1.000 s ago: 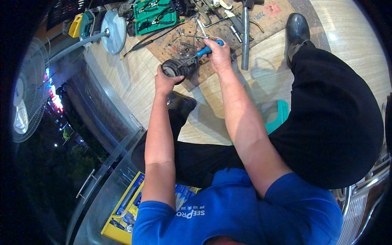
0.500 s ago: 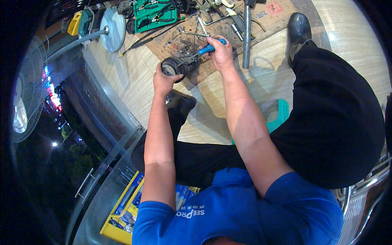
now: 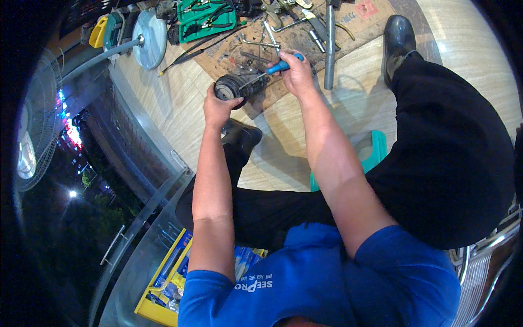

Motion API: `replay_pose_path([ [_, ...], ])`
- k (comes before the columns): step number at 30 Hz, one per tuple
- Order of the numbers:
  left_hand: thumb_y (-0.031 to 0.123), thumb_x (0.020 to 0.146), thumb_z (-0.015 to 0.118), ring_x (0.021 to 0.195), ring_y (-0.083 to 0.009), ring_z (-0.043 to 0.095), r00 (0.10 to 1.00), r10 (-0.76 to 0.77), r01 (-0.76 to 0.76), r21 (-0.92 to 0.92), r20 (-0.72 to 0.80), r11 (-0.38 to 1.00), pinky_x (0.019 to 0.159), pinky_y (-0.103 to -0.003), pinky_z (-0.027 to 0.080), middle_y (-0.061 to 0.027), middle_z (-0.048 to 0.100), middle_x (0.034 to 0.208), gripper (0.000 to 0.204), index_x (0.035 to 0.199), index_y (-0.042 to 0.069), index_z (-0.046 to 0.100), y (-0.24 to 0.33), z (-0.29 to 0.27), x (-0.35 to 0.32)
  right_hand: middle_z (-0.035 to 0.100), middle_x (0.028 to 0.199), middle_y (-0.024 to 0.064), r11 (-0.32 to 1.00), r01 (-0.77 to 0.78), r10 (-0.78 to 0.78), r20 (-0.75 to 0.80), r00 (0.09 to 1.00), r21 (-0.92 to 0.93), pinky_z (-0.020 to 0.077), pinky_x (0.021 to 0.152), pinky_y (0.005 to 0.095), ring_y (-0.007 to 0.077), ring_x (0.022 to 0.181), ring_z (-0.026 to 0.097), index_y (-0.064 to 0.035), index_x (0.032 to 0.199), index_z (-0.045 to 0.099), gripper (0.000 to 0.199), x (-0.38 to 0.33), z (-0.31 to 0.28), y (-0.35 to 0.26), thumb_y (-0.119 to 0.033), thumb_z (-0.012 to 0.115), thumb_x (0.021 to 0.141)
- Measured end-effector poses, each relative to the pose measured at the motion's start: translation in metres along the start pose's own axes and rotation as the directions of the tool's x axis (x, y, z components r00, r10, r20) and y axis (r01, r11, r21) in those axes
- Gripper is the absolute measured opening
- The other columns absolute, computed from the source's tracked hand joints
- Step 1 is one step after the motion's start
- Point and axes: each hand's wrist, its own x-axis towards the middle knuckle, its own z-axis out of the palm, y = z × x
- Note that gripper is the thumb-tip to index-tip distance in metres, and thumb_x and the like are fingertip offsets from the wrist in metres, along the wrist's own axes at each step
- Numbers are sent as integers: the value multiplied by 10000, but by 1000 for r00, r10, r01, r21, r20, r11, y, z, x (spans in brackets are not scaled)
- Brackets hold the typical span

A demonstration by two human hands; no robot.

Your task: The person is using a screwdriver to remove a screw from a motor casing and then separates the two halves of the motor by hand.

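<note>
Showed bright blue on the handle of the screwdriver point(image 3: 277, 67), silver-grey along its shaft, and dark grey to black, banded with rings, on the machine part point(image 3: 231, 87). Had brown with dark smudges and one reddish patch on the cardboard point(image 3: 360, 28), green on the tool case point(image 3: 186, 34), and pale beige with fine streaks on the floor point(image 3: 468, 60). Ran to royal blue with white lettering on the shirt point(image 3: 327, 272), plain black on the trousers point(image 3: 447, 152), and yellow on the box point(image 3: 155, 313).
</note>
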Motion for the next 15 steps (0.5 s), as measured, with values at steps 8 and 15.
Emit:
replay_pose_path([
  [8,260,547,960,1125,-340,660,1000,-11,11,-60,4,998,972,-390,516,-251,671,1198,1037,1386,-85,455,4,-3,-2,659,821,122,993,-24,26,-17,1000,113,518,557,357,289,726,706,-54,985,553,160,-9,-15,16,-128,669,904],
  [15,263,564,958,1170,-316,640,999,-26,27,-27,38,999,1012,-379,494,-253,641,1264,1078,1424,-95,415,12,-6,-2,677,858,131,965,-111,128,-58,990,239,543,627,397,305,799,709,-77,1004,563,166,-8,-30,25,-154,673,907],
])
